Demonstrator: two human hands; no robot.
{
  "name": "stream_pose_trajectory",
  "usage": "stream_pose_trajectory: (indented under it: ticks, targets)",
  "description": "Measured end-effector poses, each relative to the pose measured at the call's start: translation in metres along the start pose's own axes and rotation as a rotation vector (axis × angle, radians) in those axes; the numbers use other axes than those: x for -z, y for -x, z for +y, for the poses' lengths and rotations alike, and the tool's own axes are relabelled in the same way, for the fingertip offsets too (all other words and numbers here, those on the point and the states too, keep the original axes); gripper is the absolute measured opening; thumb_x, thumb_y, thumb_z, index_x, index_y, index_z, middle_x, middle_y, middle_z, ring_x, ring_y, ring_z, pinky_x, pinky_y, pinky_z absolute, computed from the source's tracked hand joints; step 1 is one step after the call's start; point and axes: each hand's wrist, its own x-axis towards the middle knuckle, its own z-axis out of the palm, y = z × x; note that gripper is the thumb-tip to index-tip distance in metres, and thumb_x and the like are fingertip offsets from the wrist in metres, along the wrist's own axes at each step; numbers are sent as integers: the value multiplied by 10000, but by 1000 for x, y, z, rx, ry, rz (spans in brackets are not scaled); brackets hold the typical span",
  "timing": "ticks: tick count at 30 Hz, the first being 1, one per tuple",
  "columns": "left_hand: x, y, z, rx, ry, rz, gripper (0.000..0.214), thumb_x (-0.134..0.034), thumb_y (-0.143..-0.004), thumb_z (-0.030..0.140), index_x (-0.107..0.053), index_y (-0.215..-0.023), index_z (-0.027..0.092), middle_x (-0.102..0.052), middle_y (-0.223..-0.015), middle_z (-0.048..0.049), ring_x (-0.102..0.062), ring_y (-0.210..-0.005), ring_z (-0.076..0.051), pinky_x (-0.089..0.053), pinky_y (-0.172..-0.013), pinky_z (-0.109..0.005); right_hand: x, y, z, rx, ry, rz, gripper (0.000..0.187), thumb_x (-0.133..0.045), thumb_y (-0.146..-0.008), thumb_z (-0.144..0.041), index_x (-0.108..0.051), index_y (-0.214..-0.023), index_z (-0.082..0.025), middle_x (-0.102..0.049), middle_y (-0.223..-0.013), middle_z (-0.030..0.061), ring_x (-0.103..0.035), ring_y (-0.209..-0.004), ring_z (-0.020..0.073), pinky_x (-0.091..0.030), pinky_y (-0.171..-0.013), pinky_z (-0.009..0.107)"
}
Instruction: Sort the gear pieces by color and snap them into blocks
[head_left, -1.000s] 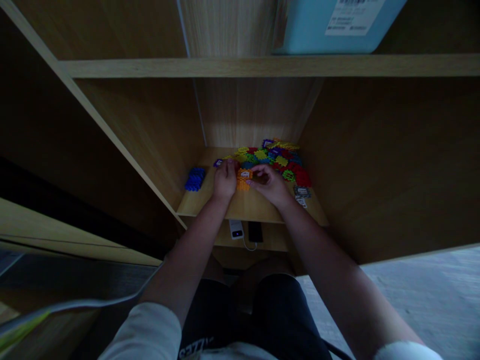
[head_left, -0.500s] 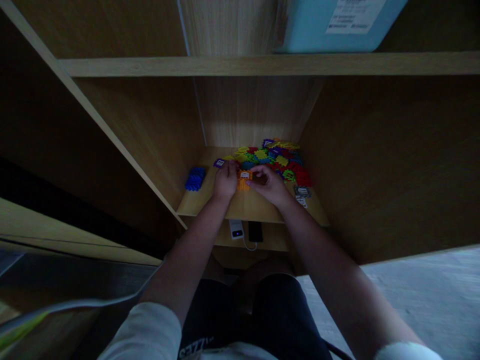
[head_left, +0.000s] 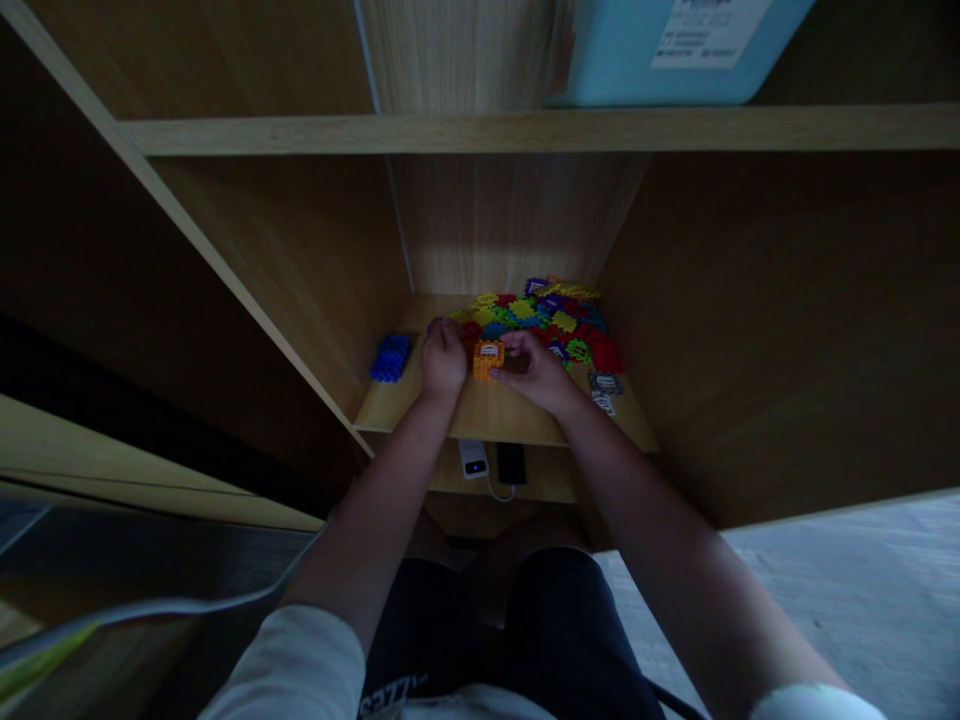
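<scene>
A small stack of orange toothed plastic tiles (head_left: 487,360) stands on the wooden shelf (head_left: 495,415). My right hand (head_left: 536,372) pinches its right side with curled fingers. Just left of the stack my left hand (head_left: 442,362) is curled into a loose fist over the near edge of the tile pile; whether it holds a piece is hidden. Behind both hands lies a heap of coloured tiles (head_left: 551,320) in red, yellow, green, blue and purple.
A stack of blue tiles (head_left: 390,358) sits at the shelf's left edge. Two labelled tiles (head_left: 603,390) lie to the right. A white device (head_left: 473,458) and a black one (head_left: 511,463) rest on the lower ledge. A light blue box (head_left: 675,45) stands on the shelf above.
My left hand has let go of the orange stack's left side and shifted slightly left and back, closing into a fist. My right hand stays on the stack.
</scene>
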Motion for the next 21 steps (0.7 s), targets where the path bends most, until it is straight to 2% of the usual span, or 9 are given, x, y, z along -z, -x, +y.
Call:
stream_pose_trajectory:
  ticks: [4,6,9,13,16,21]
  targets:
    - [0,-4,-7,13,47,84,331,-401,-1136,358,-643,-940,247,-774,-965,-104,-746,-963,-239,-553,-918,-359,0,0,4,-7,15,2,586,-929,-760,-469,-645,-1241,-291,-738,-1296,76,-695,-1199,290,-552,-1101,522]
    - [0,-5,-9,29,19,77,251,-440,-1116,309,-649,-995,240,-785,-1034,-116,-755,-1013,-248,-560,-947,-374,-1,1,7,-7,18,2,582,-922,-769,-467,-645,-1251,-295,-737,-1292,74,-696,-1198,290,-551,-1104,528]
    - [2,-4,-11,9,-94,-20,185,-522,-1035,172,-688,-1109,207,-793,-1178,-156,-753,-1107,-274,-562,-1033,-423,-1,1,9,1,15,3,594,-928,-774,-495,-646,-1260,-301,-729,-1307,75,-691,-1217,296,-543,-1121,535]
    - [4,-1,-8,-69,-300,-192,332,-579,-900,35,-787,-1112,185,-806,-1234,-156,-728,-1226,-296,-526,-1157,-454,1,3,4,-1,36,1,667,-947,-762,-562,-642,-1297,-306,-718,-1335,80,-676,-1235,307,-544,-1124,537]
    - [6,2,-4,-53,-434,-264,361,-602,-897,64,-837,-1123,219,-807,-1259,-139,-711,-1258,-303,-529,-1165,-467,2,4,-3,7,68,-25,687,-927,-783,-620,-638,-1316,-298,-711,-1356,87,-671,-1216,304,-558,-1101,525]
    - [11,3,5,34,-581,-329,279,-625,-1000,268,-848,-1165,245,-792,-1289,-166,-689,-1291,-344,-521,-1143,-499,2,4,-9,46,71,33,555,-749,-935,-712,-638,-1281,-293,-712,-1327,98,-669,-1186,282,-561,-1090,497]
